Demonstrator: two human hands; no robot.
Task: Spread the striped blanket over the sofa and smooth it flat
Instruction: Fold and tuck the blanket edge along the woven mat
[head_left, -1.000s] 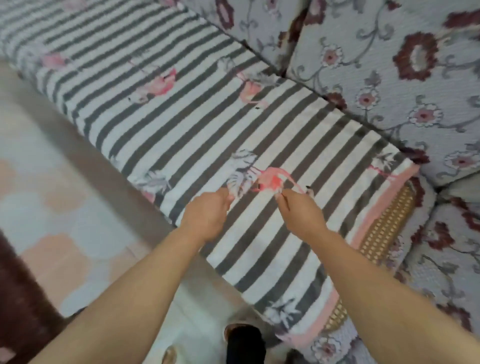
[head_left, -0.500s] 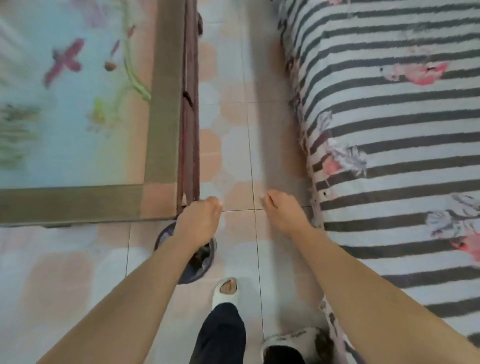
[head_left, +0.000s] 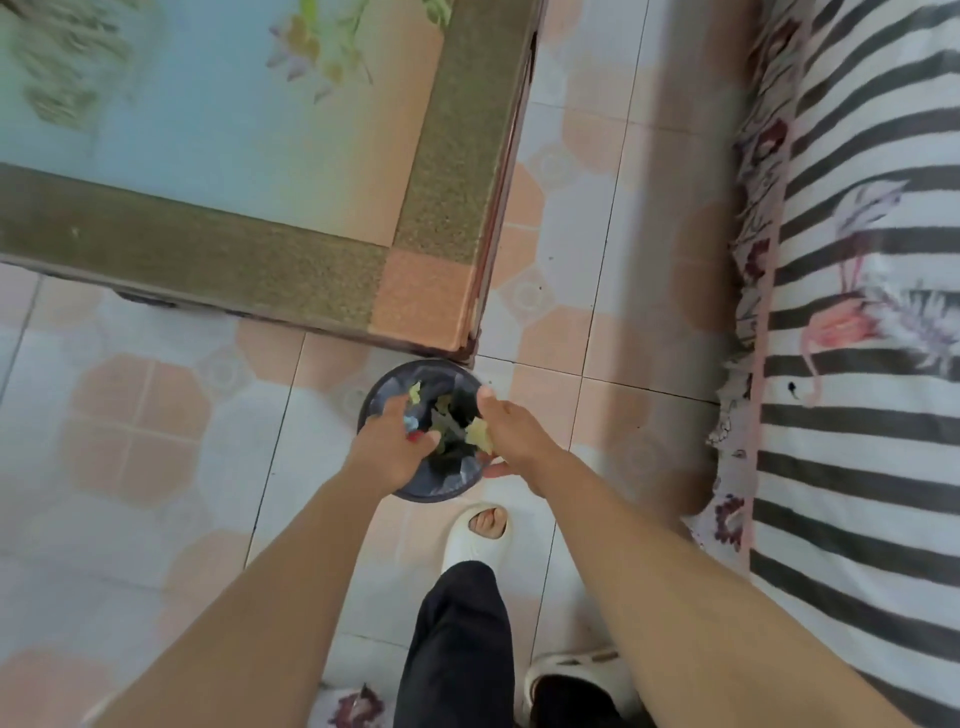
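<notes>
The striped blanket (head_left: 857, 467), grey and white with pink flamingo prints, lies flat over the sofa seat along the right side. The sofa's flowered cover (head_left: 750, 249) shows below its pink hem. Both my hands hang over a small dark waste bin (head_left: 441, 483) on the floor, away from the blanket. My left hand (head_left: 389, 447) has its fingers curled down into the bin's mouth, with a small blue and red bit at the fingertips. My right hand (head_left: 514, 441) has thumb and fingers apart, with a yellowish scrap (head_left: 480, 435) just beside it.
A low table (head_left: 436, 218) with a glass top and a brown frame fills the upper left, its corner right above the bin. A strip of tiled floor (head_left: 597, 260) runs between table and sofa. My feet in white slippers (head_left: 475, 535) stand just behind the bin.
My hands left the blanket, where they pinched at its surface, and swung left and down over the waste bin. The view turned from the sofa to the floor.
</notes>
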